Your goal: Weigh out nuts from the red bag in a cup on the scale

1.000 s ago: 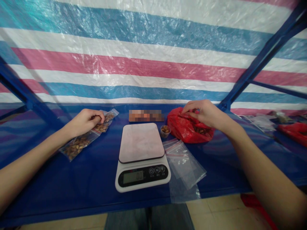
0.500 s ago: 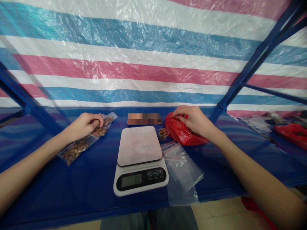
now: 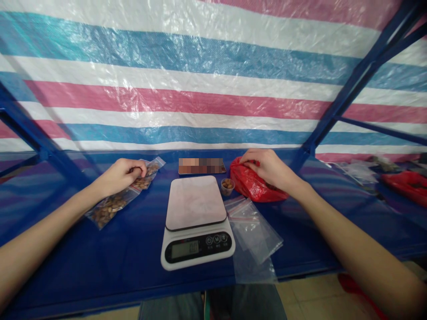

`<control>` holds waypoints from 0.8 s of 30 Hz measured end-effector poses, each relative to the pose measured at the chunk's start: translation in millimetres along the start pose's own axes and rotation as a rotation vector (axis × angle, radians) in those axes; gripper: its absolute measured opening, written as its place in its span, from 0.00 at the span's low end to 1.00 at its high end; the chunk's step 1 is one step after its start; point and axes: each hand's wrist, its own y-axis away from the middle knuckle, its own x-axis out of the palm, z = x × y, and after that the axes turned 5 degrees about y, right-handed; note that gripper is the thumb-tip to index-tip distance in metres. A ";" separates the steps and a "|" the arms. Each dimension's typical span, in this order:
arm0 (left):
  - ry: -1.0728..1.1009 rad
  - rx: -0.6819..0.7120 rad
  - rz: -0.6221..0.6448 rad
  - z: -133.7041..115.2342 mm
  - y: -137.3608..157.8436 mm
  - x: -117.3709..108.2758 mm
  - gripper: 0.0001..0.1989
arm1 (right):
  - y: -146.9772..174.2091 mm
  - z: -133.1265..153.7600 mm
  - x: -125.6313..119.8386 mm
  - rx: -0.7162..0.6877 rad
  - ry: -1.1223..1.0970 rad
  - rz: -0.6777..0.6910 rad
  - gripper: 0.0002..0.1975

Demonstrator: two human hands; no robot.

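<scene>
Little moved since before: right hand point(image 3: 271, 168) stays curled, gripping red bag point(image 3: 254, 186); left hand point(image 3: 120, 174) loosely closed, fingertips pressing nut pouch point(image 3: 124, 195) left of scale point(image 3: 196, 220)

The scale point(image 3: 196, 218) stands mid-table and blocks the straight line between the two sides. Behind it a flat card point(image 3: 202, 166) lies near the tarp wall point(image 3: 213, 98), leaving only a narrow lane. A small cup point(image 3: 227, 186) sits in the gap between the scale and the red bag point(image 3: 255, 186), so that gap is tight. Clear bags point(image 3: 255, 226) lie flat just right of the scale, overhanging the table edge. The nut bags point(image 3: 113, 204) take the left rear, under the left hand point(image 3: 120, 175); the right hand point(image 3: 270, 166) rests on the red bag. Blue frame posts point(image 3: 353, 84) slant in at both sides. The front left of the blue table point(image 3: 100, 262) lies bare, as does the stretch right of the clear bags.
</scene>
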 end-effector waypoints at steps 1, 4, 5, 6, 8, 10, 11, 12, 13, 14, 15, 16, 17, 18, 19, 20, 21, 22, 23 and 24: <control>-0.001 0.002 0.003 -1.2 -0.1 -0.2 0.13 | 0.1 -0.1 0.1 0.001 0.001 0.005 0.15; -0.001 0.017 0.012 -3.4 -0.7 -1.0 0.14 | 0.7 -0.4 0.6 -0.001 0.009 0.016 0.16; -0.002 0.020 0.014 -3.5 -1.0 -1.1 0.14 | 1.0 -0.6 1.0 -0.005 0.014 0.019 0.16; -0.003 0.020 0.015 -3.2 -1.3 -1.1 0.14 | 1.2 -0.9 1.5 -0.010 0.020 0.021 0.16; -0.001 0.011 0.015 -1.9 -1.7 -0.9 0.14 | 1.6 -1.7 2.7 -0.018 0.035 0.026 0.16; 0.003 0.001 0.013 -0.6 -1.8 -0.4 0.14 | 1.9 -2.8 3.7 -0.019 0.047 0.034 0.17; 0.004 -0.002 0.012 -0.1 -1.8 -0.1 0.14 | 2.0 -3.3 4.1 -0.017 0.054 0.039 0.17; 0.003 -0.004 0.009 0.3 -1.8 0.1 0.14 | 2.1 -3.7 4.3 -0.014 0.061 0.042 0.18; 0.002 -0.005 0.007 0.5 -1.7 0.3 0.14 | 2.2 -4.1 4.4 -0.011 0.068 0.046 0.18; 0.001 -0.004 0.005 0.7 -1.6 0.4 0.14 | 2.3 -4.2 4.3 -0.010 0.073 0.049 0.18; 0.001 -0.004 0.004 0.9 -1.6 0.4 0.14 | 2.4 -4.1 4.1 -0.010 0.077 0.050 0.19; 0.001 -0.006 0.003 1.2 -1.5 0.5 0.14 | 2.6 -3.9 3.8 -0.011 0.080 0.053 0.19; 0.001 -0.008 0.002 1.6 -1.5 0.5 0.14 | 2.7 -3.6 3.5 -0.012 0.082 0.054 0.19; 0.001 -0.011 0.001 2.1 -1.5 0.5 0.14 | 2.9 -3.2 3.2 -0.014 0.085 0.056 0.19; 0.000 -0.013 -0.001 2.7 -1.5 0.6 0.14 | 3.0 -2.9 2.8 -0.015 0.089 0.059 0.19; -0.001 -0.014 -0.002 3.4 -1.6 0.7 0.14 | 3.2 -2.6 2.6 -0.017 0.093 0.061 0.19; -0.003 -0.015 -0.005 4.0 -1.7 0.9 0.14 | 3.3 -2.5 2.4 -0.018 0.097 0.063 0.20; -0.006 -0.013 -0.005 4.5 -1.9 1.0 0.14 | 3.4 -2.6 2.3 -0.020 0.099 0.062 0.20; -0.009 -0.011 -0.005 4.8 -2.1 1.2 0.14 | 3.5 -2.7 2.3 -0.021 0.099 0.062 0.20; -0.011 -0.009 -0.004 5.0 -2.3 1.3 0.14 | 3.5 -2.9 2.3 -0.025 0.098 0.061 0.20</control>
